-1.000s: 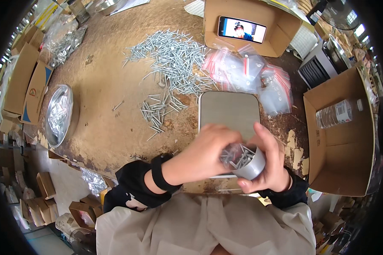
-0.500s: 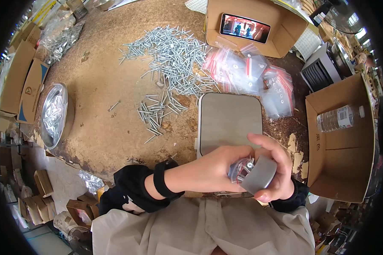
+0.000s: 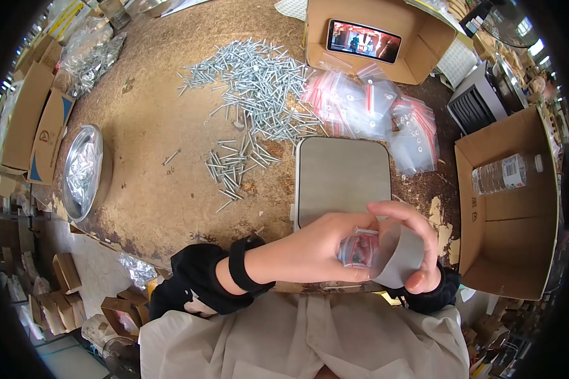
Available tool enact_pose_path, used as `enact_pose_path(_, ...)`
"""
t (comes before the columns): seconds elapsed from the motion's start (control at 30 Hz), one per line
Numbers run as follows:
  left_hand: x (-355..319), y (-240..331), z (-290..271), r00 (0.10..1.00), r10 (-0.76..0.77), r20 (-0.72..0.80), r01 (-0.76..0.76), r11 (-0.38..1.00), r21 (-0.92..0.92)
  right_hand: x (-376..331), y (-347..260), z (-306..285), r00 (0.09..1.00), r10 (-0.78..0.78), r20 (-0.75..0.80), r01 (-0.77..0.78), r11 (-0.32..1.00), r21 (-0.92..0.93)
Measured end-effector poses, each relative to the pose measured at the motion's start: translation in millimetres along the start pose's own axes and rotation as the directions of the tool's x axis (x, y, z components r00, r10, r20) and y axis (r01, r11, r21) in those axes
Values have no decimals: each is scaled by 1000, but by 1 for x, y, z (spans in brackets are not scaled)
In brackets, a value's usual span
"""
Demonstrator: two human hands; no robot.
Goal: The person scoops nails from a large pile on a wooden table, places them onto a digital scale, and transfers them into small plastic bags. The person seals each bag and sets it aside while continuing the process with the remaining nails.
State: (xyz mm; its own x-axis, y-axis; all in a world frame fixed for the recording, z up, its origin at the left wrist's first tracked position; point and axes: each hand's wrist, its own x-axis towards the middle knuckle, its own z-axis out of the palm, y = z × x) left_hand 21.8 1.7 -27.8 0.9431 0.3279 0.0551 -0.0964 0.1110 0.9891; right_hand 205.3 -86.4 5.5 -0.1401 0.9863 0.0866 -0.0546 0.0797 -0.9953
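Observation:
My left hand [image 3: 316, 249] reaches across in front of me, its fingers closed on a small clear zip-lock bag [image 3: 359, 247] with a red strip. What lies inside the bag is hard to make out. A grey cup [image 3: 399, 256] is gripped by my right hand [image 3: 430, 243], thumb and fingers around it, tilted beside the bag's mouth. Both hands are over the near edge of a flat scale [image 3: 343, 177] with a grey plate. Beyond it lies a large heap of silver screws [image 3: 253, 88], with a smaller group of screws [image 3: 237, 163] nearer to me.
Flat zip-lock bags [image 3: 351, 107], some holding small washers, lie behind the scale. A phone [image 3: 363, 42] leans in a cardboard box [image 3: 423, 54]. At right, another box [image 3: 502, 252] contains a plastic bottle [image 3: 499, 175]. A metal bowl [image 3: 104, 183] with filled bags stands at left.
The cup has shifted slightly right, away from the bag, and turned. Screws that showed at its rim are no longer visible there. The left hand still grips the bag.

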Motion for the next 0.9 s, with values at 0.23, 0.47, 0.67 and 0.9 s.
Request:
enact_pose_path(0.23, 0, 6, 5, 997, 39, -68, -46, 992, -118, -4, -8, -4, 984, 173, -29, -160, 952, 260)
enact_pose_path(0.47, -2, 8, -2, 991, 41, -125, -61, 984, -166, 8, 1, -9, 963, 27, -268, -26, 1000, 7)
enact_pose_path(0.67, -2, 1, -11, 967, 196, -162, -202, 979, -24, 16, 10, -16, 973, -85, -215, 20, 957, -290)
enact_pose_path(0.9, -3, 3, -9, 961, 200, -192, -212, 976, -43, 27, 20, -23, 988, -150, 28, 102, 510, -854)
